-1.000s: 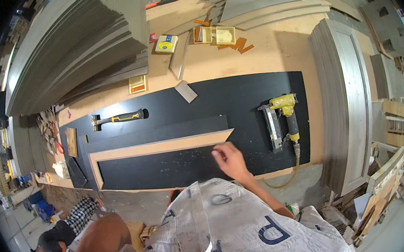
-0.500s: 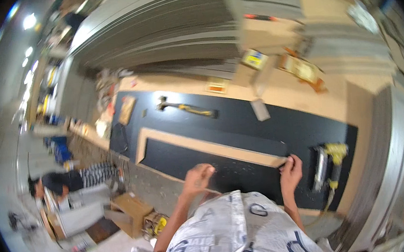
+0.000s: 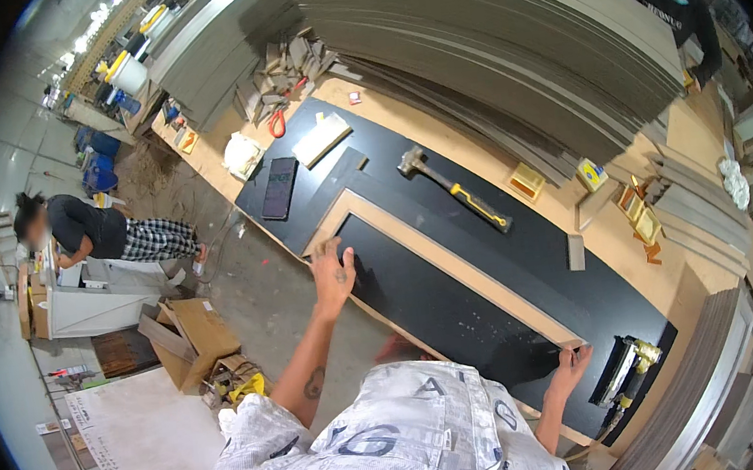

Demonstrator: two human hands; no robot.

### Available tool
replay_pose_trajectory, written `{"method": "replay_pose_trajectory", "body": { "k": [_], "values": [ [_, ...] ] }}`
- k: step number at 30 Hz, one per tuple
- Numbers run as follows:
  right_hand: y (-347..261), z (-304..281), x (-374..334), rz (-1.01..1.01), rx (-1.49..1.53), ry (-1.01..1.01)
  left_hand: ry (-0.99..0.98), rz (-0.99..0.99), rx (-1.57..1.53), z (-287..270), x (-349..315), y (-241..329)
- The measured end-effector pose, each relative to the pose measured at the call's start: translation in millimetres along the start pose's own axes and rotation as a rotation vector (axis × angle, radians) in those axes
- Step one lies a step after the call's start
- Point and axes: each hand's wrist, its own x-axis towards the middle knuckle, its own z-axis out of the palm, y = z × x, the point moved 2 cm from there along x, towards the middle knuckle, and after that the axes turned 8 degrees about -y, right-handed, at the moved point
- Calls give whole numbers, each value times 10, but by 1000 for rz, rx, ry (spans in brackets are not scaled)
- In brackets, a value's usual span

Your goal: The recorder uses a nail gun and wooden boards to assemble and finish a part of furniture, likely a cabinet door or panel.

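A pale wooden strip (image 3: pixel 463 270) lies slantwise on a black board (image 3: pixel 429 298), with a short piece meeting its far-left end at a corner. My right hand (image 3: pixel 571 372) pinches the strip's near-right end between thumb and fingers. At the short piece's lower end, my left hand (image 3: pixel 333 278) rests with fingers spread, near the board's edge. A hammer (image 3: pixel 459 193) with a yellow and black grip lies beyond the strip. To the right of my right hand is a nail gun (image 3: pixel 627 370), lying on the board's right end.
A dark phone (image 3: pixel 280 188) and a light block (image 3: pixel 322 140) lie on the board's far left. Tall stacked panels (image 3: pixel 486 58) rise behind the bench. A cardboard box (image 3: pixel 195 341) stands on the left. One person (image 3: pixel 91 230) works at left, another (image 3: pixel 689 19) at far right.
The view has swung and steadied. My left hand has moved forward from the board's near edge to the short piece, and its fingers have spread. My right hand stays at the strip's end.
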Motion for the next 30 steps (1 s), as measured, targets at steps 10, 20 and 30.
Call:
{"method": "replay_pose_trajectory", "body": {
  "k": [10,20,30],
  "values": [
    [28,794,-395,-67,-338,307,143,142,-482,-1198,558,485],
    [166,1347,-502,-229,-1112,404,254,15,-169,-782,897,-964],
    [192,1341,-474,-214,-1210,439,148,-63,270,-481,577,-1733]
  ]
}}
